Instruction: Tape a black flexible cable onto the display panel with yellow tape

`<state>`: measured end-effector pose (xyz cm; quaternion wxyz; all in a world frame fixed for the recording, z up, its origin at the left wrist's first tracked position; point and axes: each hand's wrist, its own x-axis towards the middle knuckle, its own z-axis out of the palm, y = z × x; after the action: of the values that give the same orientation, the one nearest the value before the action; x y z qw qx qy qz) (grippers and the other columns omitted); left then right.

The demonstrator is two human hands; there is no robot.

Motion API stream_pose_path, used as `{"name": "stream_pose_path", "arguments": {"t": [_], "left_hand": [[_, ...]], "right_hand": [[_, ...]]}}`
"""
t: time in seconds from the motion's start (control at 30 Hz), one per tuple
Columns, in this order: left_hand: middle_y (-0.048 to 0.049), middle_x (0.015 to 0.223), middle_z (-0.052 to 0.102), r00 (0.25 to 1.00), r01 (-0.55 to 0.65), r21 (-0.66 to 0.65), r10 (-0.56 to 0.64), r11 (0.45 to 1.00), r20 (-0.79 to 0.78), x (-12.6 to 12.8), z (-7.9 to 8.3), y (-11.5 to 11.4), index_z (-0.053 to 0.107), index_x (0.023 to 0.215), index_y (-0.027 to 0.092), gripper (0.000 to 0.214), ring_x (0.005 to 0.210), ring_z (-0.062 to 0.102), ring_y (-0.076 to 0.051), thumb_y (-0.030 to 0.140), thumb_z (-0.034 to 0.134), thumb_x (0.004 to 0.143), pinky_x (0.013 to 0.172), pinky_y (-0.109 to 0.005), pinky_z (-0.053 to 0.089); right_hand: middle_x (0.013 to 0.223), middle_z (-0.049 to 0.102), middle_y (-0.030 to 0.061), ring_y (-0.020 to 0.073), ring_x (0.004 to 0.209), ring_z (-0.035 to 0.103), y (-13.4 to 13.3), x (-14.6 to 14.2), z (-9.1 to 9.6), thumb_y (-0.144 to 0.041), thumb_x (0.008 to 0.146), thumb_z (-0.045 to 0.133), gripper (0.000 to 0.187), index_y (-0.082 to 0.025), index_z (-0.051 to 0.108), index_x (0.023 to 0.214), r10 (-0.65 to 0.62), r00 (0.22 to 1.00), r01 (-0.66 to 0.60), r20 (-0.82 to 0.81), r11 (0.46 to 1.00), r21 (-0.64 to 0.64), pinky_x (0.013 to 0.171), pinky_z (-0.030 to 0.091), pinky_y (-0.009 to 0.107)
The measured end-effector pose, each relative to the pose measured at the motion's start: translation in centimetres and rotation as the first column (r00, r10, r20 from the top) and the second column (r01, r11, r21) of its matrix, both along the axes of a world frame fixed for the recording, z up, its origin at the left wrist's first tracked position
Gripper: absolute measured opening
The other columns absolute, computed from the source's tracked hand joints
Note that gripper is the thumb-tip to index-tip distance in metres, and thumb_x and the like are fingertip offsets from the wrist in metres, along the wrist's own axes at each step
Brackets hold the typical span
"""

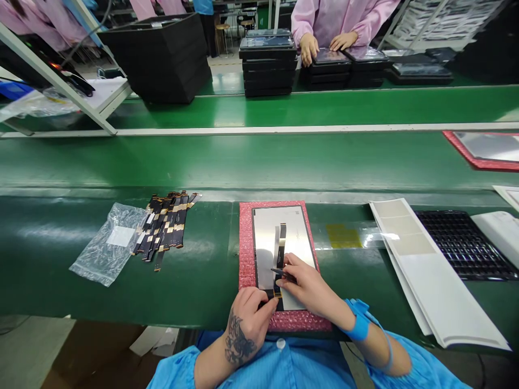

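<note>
A silver-backed display panel [265,237] lies on a pink bubble-wrap sheet [246,243] in front of me. Along the panel runs a black flex cable [280,249] with a gold-edged lower end. My right hand [310,283] grips dark tweezers [286,274], their tip pointing left across the cable. At the panel's lower edge, my left hand [251,319] has its fingers curled and its thumb and forefinger pressed at the cable's lower end. The exact contact under the fingertips is too small to make out. A blue wrist strap [359,320] circles my right wrist.
Several flex cables [168,224] lie at left beside a clear plastic bag [115,243]. White strips [433,270] and a black gridded tray [466,243] are at right. Beyond the white rail [259,131], a co-worker's hands [310,48] rest near stacked black trays [268,65].
</note>
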<state>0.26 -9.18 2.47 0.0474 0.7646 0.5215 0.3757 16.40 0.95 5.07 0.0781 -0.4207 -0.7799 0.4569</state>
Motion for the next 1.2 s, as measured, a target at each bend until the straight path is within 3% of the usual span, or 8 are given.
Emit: {"name": "stream_pose_path", "arguments": {"t": [0.63, 0.8, 0.97, 1.1, 1.2], "left_hand": [[-0.0030, 0.073, 0.057, 1.000, 0.010, -0.011, -0.010, 1.000, 0.006, 0.1, 0.0, -0.1, 0.066, 0.095, 0.015, 0.019, 0.071, 0.047, -0.014, 0.010, 0.049, 0.089, 0.062, -0.025, 0.039], [-0.0052, 0.082, 0.061, 0.994, 0.033, 0.001, -0.032, 0.999, -0.101, 0.0, -0.4, -0.6, 0.065, 0.103, 0.015, 0.023, 0.079, 0.052, -0.016, 0.013, 0.048, 0.087, 0.071, -0.029, 0.043], [-0.0044, 0.088, 0.063, 0.965, -0.038, 0.073, 0.056, 0.997, -0.255, 0.0, -0.7, -1.2, 0.065, 0.109, 0.019, 0.026, 0.084, 0.053, -0.018, 0.019, 0.047, 0.090, 0.084, -0.033, 0.042], [-0.0051, 0.089, 0.062, 0.960, -0.045, 0.075, 0.064, 0.996, -0.274, 0.0, -0.3, -1.1, 0.065, 0.110, 0.020, 0.028, 0.085, 0.052, -0.018, 0.020, 0.046, 0.090, 0.082, -0.033, 0.043], [-0.0073, 0.092, 0.060, 0.977, -0.053, -0.007, 0.050, 0.999, -0.205, 0.1, 0.2, -0.9, 0.066, 0.110, 0.019, 0.030, 0.089, 0.051, -0.020, 0.022, 0.044, 0.090, 0.080, -0.034, 0.044]], "right_hand": [[0.092, 0.054, 0.0040, 0.0187, 0.085, 0.056, 0.2, 0.0, 0.2, -0.011, 0.081, 0.059, 0.013, -0.017, 0.058, 0.070, 0.049, 0.998, -0.049, 0.035, 0.999, -0.006, 0.074, 0.044, 0.030], [0.089, 0.053, 0.0037, 0.0174, 0.081, 0.056, 0.2, 0.1, 0.3, -0.010, 0.082, 0.059, 0.015, -0.017, 0.058, 0.069, 0.066, 0.997, -0.067, 0.046, 0.997, 0.032, 0.069, 0.044, 0.028], [0.088, 0.053, 0.0033, 0.0176, 0.081, 0.055, 0.3, 0.2, 0.2, -0.011, 0.081, 0.060, 0.015, -0.017, 0.057, 0.068, 0.064, 0.998, -0.065, 0.027, 0.997, 0.036, 0.070, 0.044, 0.029], [0.088, 0.053, 0.0036, 0.0181, 0.081, 0.056, 0.1, 0.1, 0.0, -0.012, 0.081, 0.059, 0.015, -0.018, 0.056, 0.067, 0.054, 0.998, -0.055, 0.027, 0.998, 0.030, 0.069, 0.044, 0.030], [0.090, 0.054, 0.0044, 0.0186, 0.080, 0.056, 0.0, 0.0, 0.2, -0.013, 0.081, 0.058, 0.015, -0.017, 0.055, 0.067, 0.037, 0.998, -0.037, 0.042, 0.999, 0.014, 0.070, 0.044, 0.031]]}}
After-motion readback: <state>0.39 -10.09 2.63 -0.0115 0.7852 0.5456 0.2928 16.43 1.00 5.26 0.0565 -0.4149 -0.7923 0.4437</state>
